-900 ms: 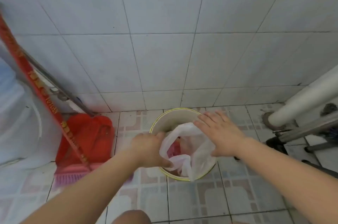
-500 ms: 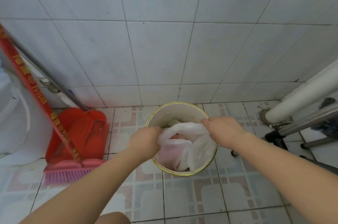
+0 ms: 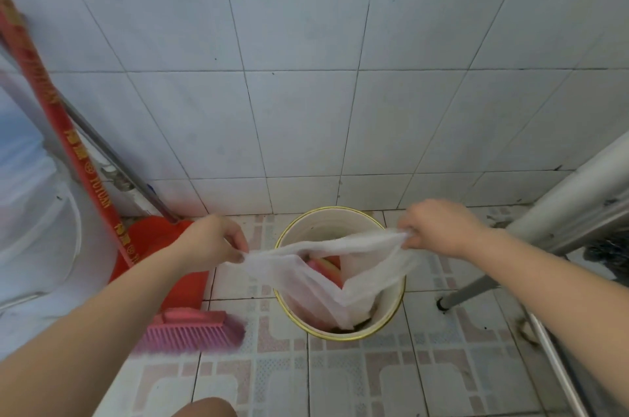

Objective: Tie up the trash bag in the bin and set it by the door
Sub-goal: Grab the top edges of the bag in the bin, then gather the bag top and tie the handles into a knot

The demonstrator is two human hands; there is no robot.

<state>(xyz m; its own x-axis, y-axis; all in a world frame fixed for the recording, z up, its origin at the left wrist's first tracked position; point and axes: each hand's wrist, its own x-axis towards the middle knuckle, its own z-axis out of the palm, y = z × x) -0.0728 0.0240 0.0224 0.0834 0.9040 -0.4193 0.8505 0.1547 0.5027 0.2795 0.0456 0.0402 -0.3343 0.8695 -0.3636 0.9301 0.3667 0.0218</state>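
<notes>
Both hands (image 3: pixel 211 239) (image 3: pixel 439 226) stretch bag (image 3: pixel 326 267) (over bin (image 3: pixel 391 314)).

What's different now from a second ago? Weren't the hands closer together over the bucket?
Yes. The left hand and right hand have pulled apart sideways, each pinching an edge of the white trash bag, so its mouth is stretched wide over the bin. Earlier they were bunched together at the rim. The bag's bottom remains inside the bin; the bin, broom and red dustpan stayed where they were.
</notes>
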